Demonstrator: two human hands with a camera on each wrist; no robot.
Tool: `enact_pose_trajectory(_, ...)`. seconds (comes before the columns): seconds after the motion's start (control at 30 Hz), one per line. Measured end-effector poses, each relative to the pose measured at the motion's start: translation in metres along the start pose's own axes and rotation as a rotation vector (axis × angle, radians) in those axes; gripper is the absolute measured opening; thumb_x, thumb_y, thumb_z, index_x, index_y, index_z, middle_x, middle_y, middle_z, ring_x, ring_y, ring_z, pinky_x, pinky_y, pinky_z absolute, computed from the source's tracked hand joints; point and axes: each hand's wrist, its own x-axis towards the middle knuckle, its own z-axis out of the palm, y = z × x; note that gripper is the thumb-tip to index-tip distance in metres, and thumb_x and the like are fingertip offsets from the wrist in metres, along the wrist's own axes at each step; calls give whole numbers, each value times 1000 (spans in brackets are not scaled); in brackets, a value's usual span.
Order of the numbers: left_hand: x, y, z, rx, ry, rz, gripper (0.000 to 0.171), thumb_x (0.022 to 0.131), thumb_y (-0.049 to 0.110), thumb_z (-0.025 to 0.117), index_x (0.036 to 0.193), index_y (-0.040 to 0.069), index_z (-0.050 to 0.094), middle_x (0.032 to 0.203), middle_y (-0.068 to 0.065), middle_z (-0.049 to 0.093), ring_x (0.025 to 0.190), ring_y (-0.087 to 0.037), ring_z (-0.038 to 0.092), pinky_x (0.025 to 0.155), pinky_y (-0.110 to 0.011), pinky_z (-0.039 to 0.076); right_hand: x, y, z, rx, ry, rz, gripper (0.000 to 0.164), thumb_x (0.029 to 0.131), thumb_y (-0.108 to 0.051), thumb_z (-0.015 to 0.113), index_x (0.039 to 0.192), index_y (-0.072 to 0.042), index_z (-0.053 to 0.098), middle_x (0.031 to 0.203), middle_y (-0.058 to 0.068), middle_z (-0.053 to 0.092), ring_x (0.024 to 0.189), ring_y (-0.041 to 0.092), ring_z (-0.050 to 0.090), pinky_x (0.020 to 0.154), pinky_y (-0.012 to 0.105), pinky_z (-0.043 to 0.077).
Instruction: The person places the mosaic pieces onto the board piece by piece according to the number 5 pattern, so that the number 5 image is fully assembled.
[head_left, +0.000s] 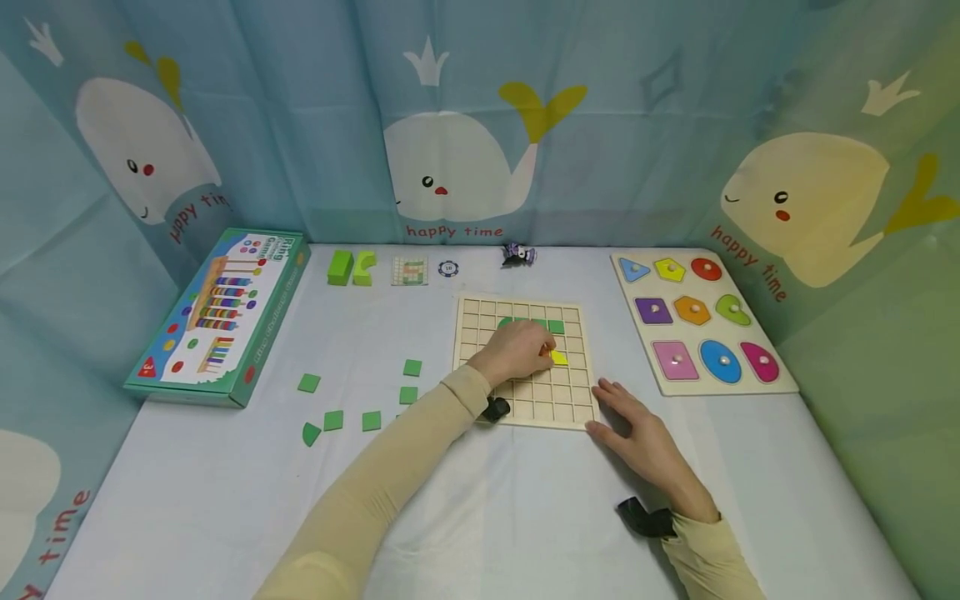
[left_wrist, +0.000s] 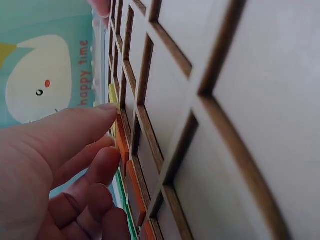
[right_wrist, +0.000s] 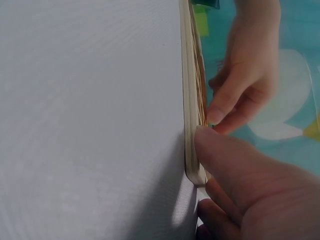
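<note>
On the board [head_left: 561, 392], we pinch an orange piece [left_wrist: 122, 145] in our left hand [head_left: 516, 350]; at the board's right edge, our right hand [head_left: 647, 443] rests loosely spread, gripping nothing.

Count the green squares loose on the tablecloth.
5 clear ones left of the grid board, going rightward: leftmost tile, second tile, middle tile, fourth tile, rearmost tile. A green sliver by the left sleeve may be another, partly hidden.

Left hand [head_left: 515, 352] hides part of grid board [head_left: 561, 392]; 2 sleeves [head_left: 378, 496] cut off below.
</note>
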Motion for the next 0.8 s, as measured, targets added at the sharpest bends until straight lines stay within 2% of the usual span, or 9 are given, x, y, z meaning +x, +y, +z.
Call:
enact_pose_trajectory(0.13, -4, -2, -2, -43, 3, -5, 30, 94, 26, 67, 120, 14, 71, 94, 6, 66, 74, -7, 52, 68, -22, 43, 0, 1, 1, 0, -2, -7, 70, 91, -38, 70, 144, -1, 46, 153, 16, 35, 142, 37, 23, 109, 57, 24)
enact_pose_trajectory(0.23, -7, -3, -5, -72, -2, 7, 30, 96, 27, 65, 122, 14, 69, 96, 7, 65, 77, -6, 53, 73, -22, 44, 0, 1, -1, 3, 6, -14, 69, 91, -37, 70, 144, 0, 46, 152, 17, 35, 142, 38, 23, 109, 58, 24)
enact_pose_trajectory(0.43, -16, -10, -10, -61, -5, 79, 27, 98, 27, 62, 120, 14, 70, 98, 7, 61, 83, -8, 51, 78, -23, 42, 0, 0, -2, 2, 6, -14, 69, 91, -37, 71, 144, 0, 46, 152, 17, 36, 142, 37, 23, 108, 58, 24)
enact_pose_trajectory(0.57, -29, -18, -16, -71, 6, 110, 27, 98, 25, 62, 120, 12, 69, 107, 3, 63, 92, -11, 54, 85, -25, 43, 0, -1, -1, -4, 0, -6, 69, 91, -36, 71, 144, 1, 46, 152, 17, 35, 142, 38, 23, 109, 58, 24)
enact_pose_trajectory(0.7, -47, -32, -26, -101, 25, 85, 30, 97, 24, 63, 123, 10, 68, 117, 0, 64, 107, -16, 57, 97, -30, 41, 0, -2, -1, -5, 9, -5, 69, 90, -35, 72, 143, 1, 46, 152, 17, 36, 142, 38, 23, 109, 57, 24)
enact_pose_trajectory(0.8, -62, -46, -34, -125, 30, 44, 32, 97, 25, 64, 125, 10, 67, 117, -1, 63, 105, -16, 57, 93, -30, 43, 0, -2, -1, -7, 8, -8, 69, 91, -35, 72, 143, 1, 46, 152, 18, 35, 142, 38, 23, 109, 57, 24)
